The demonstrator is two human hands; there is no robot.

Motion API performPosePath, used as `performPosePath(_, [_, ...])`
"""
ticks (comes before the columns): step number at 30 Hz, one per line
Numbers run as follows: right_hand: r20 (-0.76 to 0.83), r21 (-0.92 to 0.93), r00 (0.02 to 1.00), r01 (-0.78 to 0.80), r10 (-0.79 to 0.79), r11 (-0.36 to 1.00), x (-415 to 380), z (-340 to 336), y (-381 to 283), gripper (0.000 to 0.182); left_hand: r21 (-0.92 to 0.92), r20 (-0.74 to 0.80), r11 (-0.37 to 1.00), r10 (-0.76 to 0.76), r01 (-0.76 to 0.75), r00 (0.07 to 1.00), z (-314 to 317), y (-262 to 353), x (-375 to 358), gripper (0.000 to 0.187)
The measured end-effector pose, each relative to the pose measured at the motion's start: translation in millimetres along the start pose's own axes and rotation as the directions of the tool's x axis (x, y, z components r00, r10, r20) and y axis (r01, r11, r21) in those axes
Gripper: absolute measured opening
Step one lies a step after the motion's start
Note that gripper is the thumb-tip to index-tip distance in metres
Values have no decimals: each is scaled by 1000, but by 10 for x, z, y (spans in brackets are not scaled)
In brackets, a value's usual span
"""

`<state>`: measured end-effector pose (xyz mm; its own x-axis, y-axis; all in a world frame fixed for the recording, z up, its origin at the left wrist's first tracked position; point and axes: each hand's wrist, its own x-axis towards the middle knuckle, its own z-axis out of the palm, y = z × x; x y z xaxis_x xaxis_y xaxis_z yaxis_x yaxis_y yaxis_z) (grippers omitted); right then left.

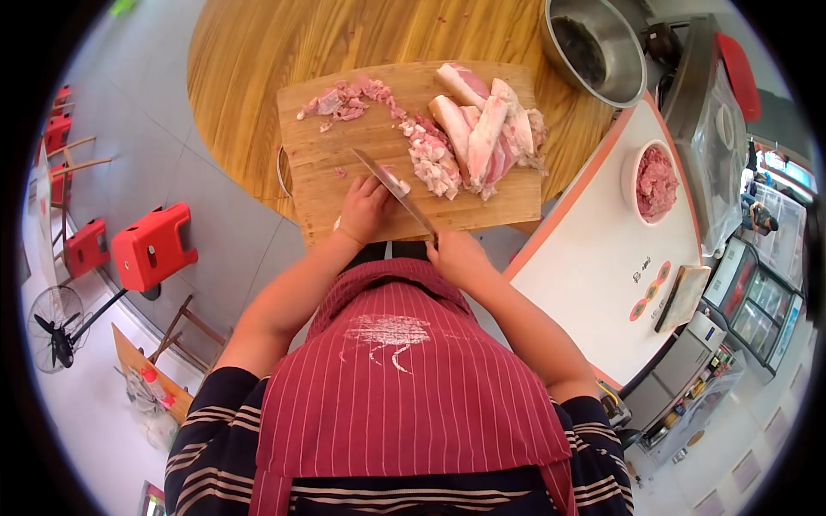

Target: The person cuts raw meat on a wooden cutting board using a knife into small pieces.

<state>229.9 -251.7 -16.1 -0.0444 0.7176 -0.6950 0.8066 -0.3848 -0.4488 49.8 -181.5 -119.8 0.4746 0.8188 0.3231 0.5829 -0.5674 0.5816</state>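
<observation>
My right hand (458,258) is closed round the handle of a knife (397,194), whose blade points up and left over the wooden cutting board (335,146). Beside the blade, my left hand (365,206) rests on the board with its fingers pressed together at a small piece of meat (395,181); whether they grip it is hidden. Thick strips of raw meat with pale skin (486,138) lie on the board's right part. Chopped chunks (433,162) sit to their left, and small reddish scraps (346,100) lie at the upper left.
The board is on a round wooden table (241,95). A metal bowl (618,53) stands at the upper right. On a white table (585,258) is a white bowl (631,185) of minced meat. Red stools (155,248) and a fan (60,331) stand left. A person (759,217) is far right.
</observation>
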Motion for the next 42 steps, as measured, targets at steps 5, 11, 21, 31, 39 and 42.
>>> performPosePath(5, [-153, 50, 975, 169, -160, 984, 774, 139, -195, 24, 33, 3, 999, -17, 17, 1000, -24, 21, 0, 24])
performPosePath(11, [40, 238, 983, 163, -177, 958, 709, -422, 375, 30, -56, -103, 998, -8, 3, 995, -48, 36, -70, 21])
performPosePath(21, [-142, 37, 982, 131, -125, 991, -149, -50, -70, 26, 9, -78, 999, -30, 31, 996, -29, 11, -70, 38])
performPosePath(31, [-74, -47, 985, 152, -155, 987, 381, 64, -255, 22, 21, -31, 1000, 1, 0, 1000, 20, -56, -100, 39])
performPosePath(39, [-86, -8, 995, 41, -42, 999, -42, 62, 52, 23, 7, -11, 1000, -26, 26, 1000, -1, -10, -85, 35])
performPosePath(42, [-94, -53, 987, 126, -131, 991, 448, 132, -199, 23, -48, -11, 998, -28, 27, 1000, -3, -6, -71, 34])
